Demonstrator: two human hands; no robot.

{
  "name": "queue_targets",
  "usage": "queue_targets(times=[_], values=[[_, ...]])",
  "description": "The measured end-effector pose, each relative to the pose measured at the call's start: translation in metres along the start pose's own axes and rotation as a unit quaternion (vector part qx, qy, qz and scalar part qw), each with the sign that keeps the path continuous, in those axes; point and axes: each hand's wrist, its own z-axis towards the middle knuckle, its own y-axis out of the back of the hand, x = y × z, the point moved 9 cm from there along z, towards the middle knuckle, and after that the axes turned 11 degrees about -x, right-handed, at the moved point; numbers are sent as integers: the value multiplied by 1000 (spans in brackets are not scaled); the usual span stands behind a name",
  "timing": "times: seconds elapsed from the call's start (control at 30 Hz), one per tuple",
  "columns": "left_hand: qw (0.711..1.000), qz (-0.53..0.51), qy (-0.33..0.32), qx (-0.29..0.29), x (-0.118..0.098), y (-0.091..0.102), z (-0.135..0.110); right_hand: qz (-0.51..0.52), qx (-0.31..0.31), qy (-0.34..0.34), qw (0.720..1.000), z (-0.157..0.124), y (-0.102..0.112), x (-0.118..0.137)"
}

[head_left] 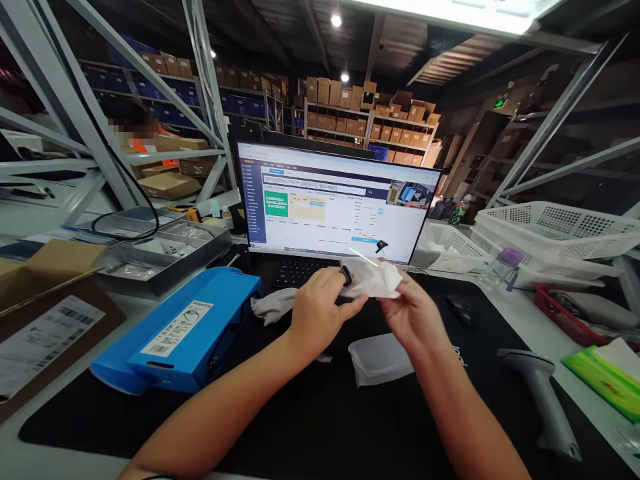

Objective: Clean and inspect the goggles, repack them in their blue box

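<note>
My left hand and my right hand are raised together over the black desk mat, in front of the laptop. Both pinch a crumpled white wipe. A small black earpiece-like part shows at my left fingertips, and another black piece sticks up above the wipe. Below my hands lies a translucent plastic pouch. A grey cloth lies on the mat left of my hands.
A blue product box lies at left, with a brown carton and metal trays behind it. A grey barcode scanner, white baskets, a red tray and a green tissue pack sit at right. A person stands far left by shelving.
</note>
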Motion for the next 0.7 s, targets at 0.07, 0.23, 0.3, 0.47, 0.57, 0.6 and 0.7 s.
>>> queue_targets(times=[0.07, 0.23, 0.3, 0.47, 0.57, 0.6, 0.7], values=[[999, 28, -24, 0, -7, -2, -3, 40, 41, -34, 998, -12, -21, -19], [997, 54, -55, -4, -15, -2, -2, 33, 76, -16, 996, -28, -31, -27], [996, 46, -71, -14, -18, 1, 0, 23, 92, -22, 995, -29, -29, -26], [992, 38, -120, 1, -28, 3, 3, 36, 81, -55, 995, -28, -27, -20], [990, 46, -133, 11, -30, 1, 2, 69, 55, -83, 993, -29, -28, -19], [990, 49, -135, 13, -30, 1, 2, 80, 52, -95, 991, -30, -29, -19], [988, 55, -146, 11, -33, 1, 2, 98, 48, -118, 987, -31, -29, -15]])
